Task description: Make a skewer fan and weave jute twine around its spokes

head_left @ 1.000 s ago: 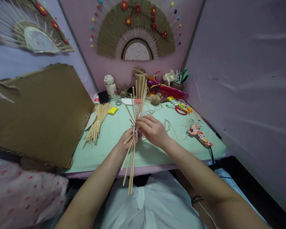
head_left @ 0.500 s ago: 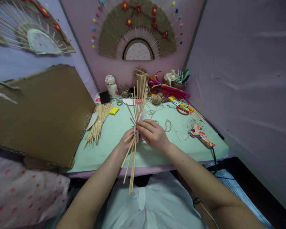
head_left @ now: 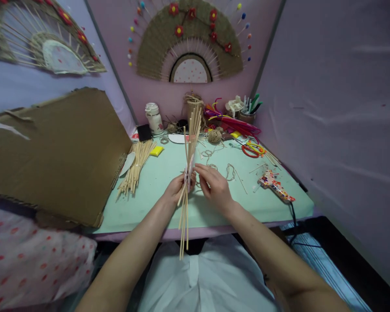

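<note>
Seemingly midway, the left hand clamps its fingers on the stick assembly at frame center, apparently partly joined, while the right hand sits at its edge, fingers' grip unclear, and a spare bundle lies unused center-left.

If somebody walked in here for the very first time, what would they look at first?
Probably the big fan on the back wall, with its red flowers. Next, the thin sticks held in the left hand over the table, with the right hand close by. Then maybe the colourful glue gun on the table's right side.
</note>
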Demonstrator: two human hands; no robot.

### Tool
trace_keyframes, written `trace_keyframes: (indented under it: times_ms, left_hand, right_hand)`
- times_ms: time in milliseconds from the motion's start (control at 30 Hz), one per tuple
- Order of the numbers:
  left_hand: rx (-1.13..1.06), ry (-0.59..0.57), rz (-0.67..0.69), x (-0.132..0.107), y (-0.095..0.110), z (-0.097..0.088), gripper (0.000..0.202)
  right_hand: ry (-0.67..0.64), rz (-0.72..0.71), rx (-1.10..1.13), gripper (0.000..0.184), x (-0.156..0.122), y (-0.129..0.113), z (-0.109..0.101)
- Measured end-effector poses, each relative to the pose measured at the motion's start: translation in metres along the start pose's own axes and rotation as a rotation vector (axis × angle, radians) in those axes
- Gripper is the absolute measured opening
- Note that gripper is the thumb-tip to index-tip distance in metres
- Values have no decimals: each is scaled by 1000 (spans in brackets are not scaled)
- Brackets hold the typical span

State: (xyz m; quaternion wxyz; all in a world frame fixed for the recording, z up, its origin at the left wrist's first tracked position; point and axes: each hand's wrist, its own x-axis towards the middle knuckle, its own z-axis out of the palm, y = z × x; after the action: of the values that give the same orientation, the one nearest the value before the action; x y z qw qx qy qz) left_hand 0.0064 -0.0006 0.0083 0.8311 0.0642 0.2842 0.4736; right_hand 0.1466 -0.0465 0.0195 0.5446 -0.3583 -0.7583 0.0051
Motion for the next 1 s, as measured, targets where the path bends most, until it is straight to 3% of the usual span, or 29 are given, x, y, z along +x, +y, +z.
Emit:
trace_keyframes:
  times_ms: [167,267,400,567,767,1000]
  left_hand:
    - [-92,-110,-151,3,4,-6,27]
    - [-88,-141,-150,4,5,-7,30]
    - [-38,-112,-104,3,3,-6,31]
    - [132,-50,-12,4,2,-5,32]
    - [136,-46,16,9,0,-9,32]
    - [135,-43,44,14,-1,-14,23]
  right_hand:
    - [190,202,81,9,-7,-9,5]
    - [224,257,78,21,-10,-12,6]
    - [107,116,87,7,-11,-14,6]
    - [-16,-4,89,14,-11,-14,9]
    - [-33,-67,64,15,-9,-13,10]
    - [-159,-151,-280,20,-5,-19,10]
